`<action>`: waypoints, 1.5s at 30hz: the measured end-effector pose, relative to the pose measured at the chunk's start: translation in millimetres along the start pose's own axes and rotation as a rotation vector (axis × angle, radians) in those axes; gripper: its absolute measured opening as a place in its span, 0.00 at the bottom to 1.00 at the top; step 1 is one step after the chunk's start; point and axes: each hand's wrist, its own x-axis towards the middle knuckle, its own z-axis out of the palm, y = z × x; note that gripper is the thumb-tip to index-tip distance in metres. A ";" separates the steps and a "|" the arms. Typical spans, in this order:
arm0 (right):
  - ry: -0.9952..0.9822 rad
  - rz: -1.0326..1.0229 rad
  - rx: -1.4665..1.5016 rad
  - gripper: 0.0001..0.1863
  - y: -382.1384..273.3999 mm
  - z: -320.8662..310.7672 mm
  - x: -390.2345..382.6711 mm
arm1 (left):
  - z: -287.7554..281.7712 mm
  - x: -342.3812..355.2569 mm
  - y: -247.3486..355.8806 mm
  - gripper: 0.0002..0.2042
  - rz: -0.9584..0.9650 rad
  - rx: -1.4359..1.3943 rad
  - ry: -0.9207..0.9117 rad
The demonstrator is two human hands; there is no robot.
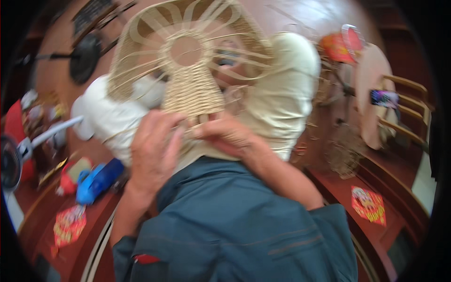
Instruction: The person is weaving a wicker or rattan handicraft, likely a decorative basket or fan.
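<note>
The woven straw piece (193,96) is positioned over the cream-covered lap (289,94), with its narrow panel ending toward the lap's near edge. That end is gripped by the fingers of the right hand (230,134); whether the left hand (155,143) is closed cannot be told through the blur. If tension is applied unevenly, rows may be loosened or the spread strands (162,30) bent
</note>
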 end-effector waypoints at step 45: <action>0.449 -0.868 -1.391 0.12 -4.1 38.4 -29.9 | -19.4 41.8 52.2 0.22 0.399 -0.062 -0.128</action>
